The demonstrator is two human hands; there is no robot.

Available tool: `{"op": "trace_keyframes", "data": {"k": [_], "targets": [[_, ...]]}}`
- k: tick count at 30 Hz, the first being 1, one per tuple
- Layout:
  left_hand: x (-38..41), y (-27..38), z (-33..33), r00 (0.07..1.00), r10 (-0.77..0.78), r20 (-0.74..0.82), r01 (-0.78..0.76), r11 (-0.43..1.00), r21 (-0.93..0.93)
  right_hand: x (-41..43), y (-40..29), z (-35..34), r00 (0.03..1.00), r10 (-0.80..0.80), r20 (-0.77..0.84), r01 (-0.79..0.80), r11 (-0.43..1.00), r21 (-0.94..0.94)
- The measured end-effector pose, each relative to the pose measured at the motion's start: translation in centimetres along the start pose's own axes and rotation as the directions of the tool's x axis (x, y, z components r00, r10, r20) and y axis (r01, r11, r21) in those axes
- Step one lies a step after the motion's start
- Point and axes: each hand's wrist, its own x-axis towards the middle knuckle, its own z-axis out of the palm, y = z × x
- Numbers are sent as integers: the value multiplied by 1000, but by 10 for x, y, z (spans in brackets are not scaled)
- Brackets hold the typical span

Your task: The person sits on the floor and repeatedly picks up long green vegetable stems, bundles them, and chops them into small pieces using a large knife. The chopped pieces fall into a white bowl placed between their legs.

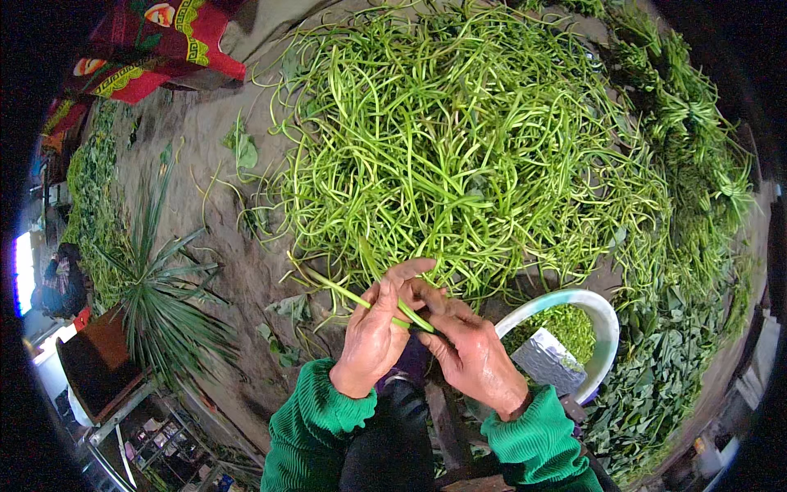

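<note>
My left hand grips a few long green plant stems, which stick out past its thumb and fingers. Close beside it, my right hand pinches the near end of a stem between thumb and fingers. Just beyond both hands spreads a large, tangled heap of loose green stems on the ground. To the right of my right hand stands a pale round bucket. Inside it are short green stem pieces and a grey block-like object whose kind I cannot tell.
Leafy greens lie along the right, with bundled stems farther back. At left are a fan palm leaf, a brown board and more greens. A patterned red cloth hangs at the upper left. A person is at the far left.
</note>
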Motion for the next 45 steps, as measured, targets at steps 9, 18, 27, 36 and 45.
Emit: {"op": "trace_keyframes", "data": {"k": [9,18,27,36,45], "targets": [[1,18,-10,971,213,-106,-225,966,-128,-2,-5,-5,974,170,-149,-155,982,108],[2,55,-43,905,399,-147,-390,641,-661,-6,-13,1,969,241,49,-229,813,536],[-14,2,1,998,-61,-12,43,814,-580,-5,-2,9,830,558,4,-236,345,908],[-4,16,-69,671,558,-489,-39,685,727,-6,-11,-2,886,363,-288,-119,779,616],[18,15,-15,985,28,-171,-71,965,-251,-8,-1,7,994,80,-69,-79,997,15]]}}
